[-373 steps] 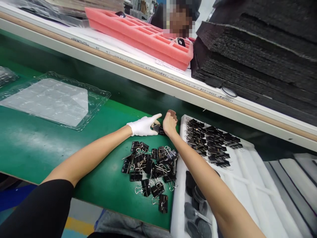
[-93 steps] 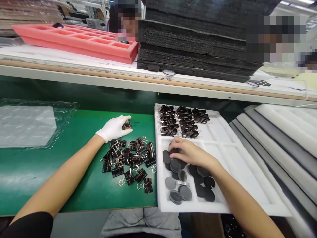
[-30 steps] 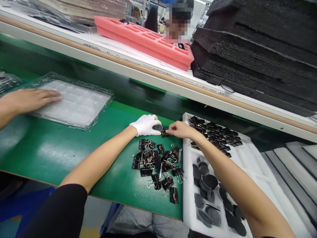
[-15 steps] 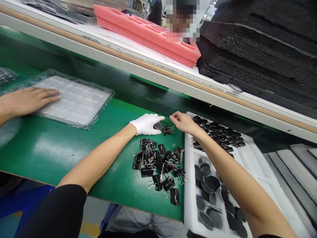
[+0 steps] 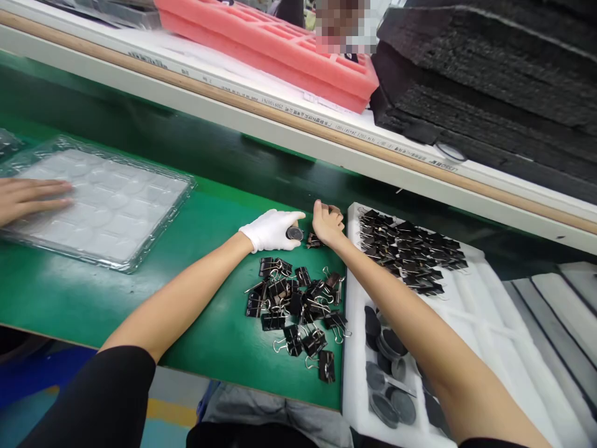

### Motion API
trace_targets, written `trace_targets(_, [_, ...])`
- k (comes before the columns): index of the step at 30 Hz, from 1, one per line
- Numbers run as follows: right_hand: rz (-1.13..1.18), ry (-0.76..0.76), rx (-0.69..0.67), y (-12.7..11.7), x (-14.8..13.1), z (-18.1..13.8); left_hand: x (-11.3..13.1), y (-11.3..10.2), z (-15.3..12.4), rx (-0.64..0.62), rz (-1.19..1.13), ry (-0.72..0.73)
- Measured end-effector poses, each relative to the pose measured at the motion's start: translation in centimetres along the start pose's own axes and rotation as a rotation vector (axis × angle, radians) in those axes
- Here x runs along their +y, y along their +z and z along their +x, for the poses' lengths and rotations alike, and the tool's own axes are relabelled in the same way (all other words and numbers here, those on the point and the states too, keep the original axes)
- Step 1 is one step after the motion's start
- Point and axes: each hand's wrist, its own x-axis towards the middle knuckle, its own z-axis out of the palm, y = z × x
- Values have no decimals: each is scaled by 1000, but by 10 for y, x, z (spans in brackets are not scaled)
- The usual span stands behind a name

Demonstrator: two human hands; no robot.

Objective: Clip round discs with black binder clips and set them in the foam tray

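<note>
White glove on left hand (image 5: 269,229); right hand (image 5: 328,224) bare; black short sleeve.

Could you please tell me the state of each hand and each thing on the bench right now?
left hand: gloved, pinching a round disc
right hand: bare, curled shut over a binder clip
loose clips: jumbled heap on the green mat
clipped pieces: laid in rows in the white foam tray
blister tray: flat, a co-worker's hand resting on it

A white glove covers the left hand (image 5: 270,229), black binder clips (image 5: 293,311) lie on the green table (image 5: 93,292), and the foam tray (image 5: 471,317) is white.
</note>
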Motion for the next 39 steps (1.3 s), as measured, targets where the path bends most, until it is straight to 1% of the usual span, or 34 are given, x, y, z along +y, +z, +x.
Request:
trace_targets(3, [2,-15,36,-2,4,-2,1,4,1,3,-28,-20])
trace_targets(7, [38,-37,63,-3,7,-4,8,10,4,-4,-43,-10])
trace_targets(10, [37,-44,59,-3,10,-3,13,14,7,-27,-50,-6])
trace_targets(15, [65,-63,96,1,15,1,16,19,9,-39,-44,23])
trace_targets(19, [62,-69,123,4,17,3,16,20,9,-25,-40,38])
trace_targets(27, [16,-61,111,3,17,3,20,18,10,-27,-9,47])
trace_targets(32, [31,-78,130,4,8,2,20,17,10,-8,28,73])
trace_targets(35, [7,-95,195,-10,-1,-2,20,18,7,3,58,66])
trace_targets(36, [-6,-121,216,-19,-2,-4,21,18,6,17,73,46])
trace_targets(37, [-21,-180,205,-31,-2,-7,21,19,5,38,93,10])
trace_targets(38, [-37,-275,142,-45,0,-11,21,18,3,64,119,-38])
trace_targets(39, [-56,-396,24,-59,3,-16,21,18,1,98,148,-89])
